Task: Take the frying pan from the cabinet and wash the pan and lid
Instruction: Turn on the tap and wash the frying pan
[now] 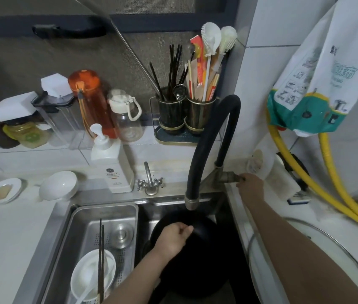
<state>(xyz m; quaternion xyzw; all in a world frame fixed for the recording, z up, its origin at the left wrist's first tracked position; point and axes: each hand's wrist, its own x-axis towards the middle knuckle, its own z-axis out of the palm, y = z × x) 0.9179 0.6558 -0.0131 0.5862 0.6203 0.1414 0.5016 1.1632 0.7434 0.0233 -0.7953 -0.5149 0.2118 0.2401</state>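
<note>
Pan: the black frying pan [186, 255] sat down in the sink [81, 207], in the right basin, directly below the spout of the black hose tap [208, 150].
Lid: the glass lid [305, 260] lay on the counter [9, 238] at the right of the sink, near the viewer, partly under the right forearm.
Key relation: the spout hung just above the far rim of the pan, so water would likely fall into it; no stream could be made out.
Left hand: the left hand [173, 238] was over the pan's left rim, fingers curled together and touching it, seemingly steadying it.
Right hand: the right hand [250, 185] reached far and right, fingers closed on the tap handle [231, 177] beside the hose base.
Nearer hand: the left was at the pan; the right was well apart from it.
Likely step: working the tap to rinse.
</note>
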